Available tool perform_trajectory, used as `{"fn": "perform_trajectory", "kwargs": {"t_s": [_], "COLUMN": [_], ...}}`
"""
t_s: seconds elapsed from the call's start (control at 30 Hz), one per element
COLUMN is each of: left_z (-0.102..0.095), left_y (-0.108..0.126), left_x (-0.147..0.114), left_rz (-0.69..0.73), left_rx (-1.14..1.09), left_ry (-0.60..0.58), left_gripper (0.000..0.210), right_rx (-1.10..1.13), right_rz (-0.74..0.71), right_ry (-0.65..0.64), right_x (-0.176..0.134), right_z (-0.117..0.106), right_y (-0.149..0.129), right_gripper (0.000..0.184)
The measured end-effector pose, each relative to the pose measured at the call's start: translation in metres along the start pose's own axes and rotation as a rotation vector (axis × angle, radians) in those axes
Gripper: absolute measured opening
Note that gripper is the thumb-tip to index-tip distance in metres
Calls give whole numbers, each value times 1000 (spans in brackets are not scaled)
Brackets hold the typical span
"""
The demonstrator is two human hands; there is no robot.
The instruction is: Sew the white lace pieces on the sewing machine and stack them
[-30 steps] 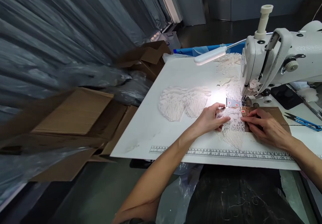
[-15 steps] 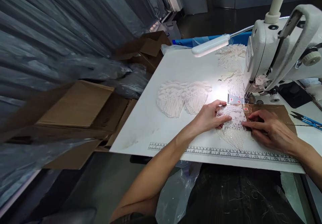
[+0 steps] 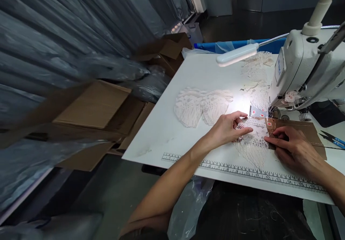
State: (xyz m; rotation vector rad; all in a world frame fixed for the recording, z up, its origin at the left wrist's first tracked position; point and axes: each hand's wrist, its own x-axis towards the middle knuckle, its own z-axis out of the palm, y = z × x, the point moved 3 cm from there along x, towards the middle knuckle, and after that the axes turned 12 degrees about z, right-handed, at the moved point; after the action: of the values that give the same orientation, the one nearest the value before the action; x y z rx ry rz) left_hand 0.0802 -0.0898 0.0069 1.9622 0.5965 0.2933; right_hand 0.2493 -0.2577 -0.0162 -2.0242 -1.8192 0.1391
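Note:
A white lace piece (image 3: 257,127) with a long fringe lies in front of the sewing machine's presser foot (image 3: 271,111). My left hand (image 3: 229,126) is closed on its left side, thumb on top and forefinger along the upper edge; the other fingers are partly hidden. With bent, parted fingers, my right hand (image 3: 292,144) rests over a brown board (image 3: 302,126), one fingertip at the lace's right edge. A grey strip with red marks (image 3: 258,113) lies between the lace and the foot.
A stack of fringed lace (image 3: 202,105) lies left on the white table (image 3: 159,132); more lace (image 3: 254,71) is behind. The sewing machine (image 3: 302,67) and blue-handled snips (image 3: 332,139) are at right. A lamp (image 3: 237,54) hangs above. Cardboard boxes (image 3: 91,105) stand left of the table.
The whole view has shifted, so the table and machine appear farther right and slightly lower. Both hands keep nearly the same places on the lace and board.

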Motion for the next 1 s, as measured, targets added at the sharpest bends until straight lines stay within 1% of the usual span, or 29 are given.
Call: {"fn": "perform_trajectory", "kwargs": {"t_s": [0.17, 0.3, 0.47, 0.6, 0.67, 0.7, 0.77, 0.8, 0.83, 0.87, 0.9, 0.93, 0.97, 1.0], "left_z": [-1, 0, 1, -2, -4, -4, 3, 10, 18, 27, 36, 42, 48, 51], "left_y": [-2, -2, 0, -1, -1, 1, 6, 10, 13, 16, 17, 18, 18, 17], "left_x": [0, -1, -1, -1, 0, 1, 2, 2, 2, 2, 1, 0, 0, -2], "left_rz": [30, 28, 37, 110, 199, 271, 488, 625, 766, 891, 984, 1038, 1053, 1038], "left_rx": [7, 14, 92, 220, 343, 421, 603, 699, 794, 885, 970, 1049, 1117, 1173], "left_ry": [27, 42, 47, 45, 90, 126, 161, 140, 92, 26, -39, -90, -124, -144], "left_gripper": [33, 35, 37, 36, 33, 29, 19, 19, 21, 23, 24, 25, 25, 26], "right_rx": [-1, -1, -5, -3, -3, -6, -14, -19, -25, -30, -35, -39, -44, -46], "right_rz": [-10, -39, -37, -39, -30, -25, -24, -27, -32, -36, -37, -37, -35, -33], "right_ry": [20, 41, 41, 46, 46, 48, 54, 58, 61, 63, 64, 63, 62, 61], "right_x": [1, 1, 1, 0, 0, 0, -1, -1, -1, -1, -1, -1, -1, -1], "right_z": [0, 0, 0, 1, 1, 2, 2, 3, 3, 3, 3, 3, 3, 3], "right_y": [0, -1, -1, -2, -2, -2, -2, -2, -2, -2, -2, -2, -2, -2], "right_gripper": [38, 38, 37, 37, 37, 37, 36, 36, 36, 37, 37, 37, 37, 37]}}
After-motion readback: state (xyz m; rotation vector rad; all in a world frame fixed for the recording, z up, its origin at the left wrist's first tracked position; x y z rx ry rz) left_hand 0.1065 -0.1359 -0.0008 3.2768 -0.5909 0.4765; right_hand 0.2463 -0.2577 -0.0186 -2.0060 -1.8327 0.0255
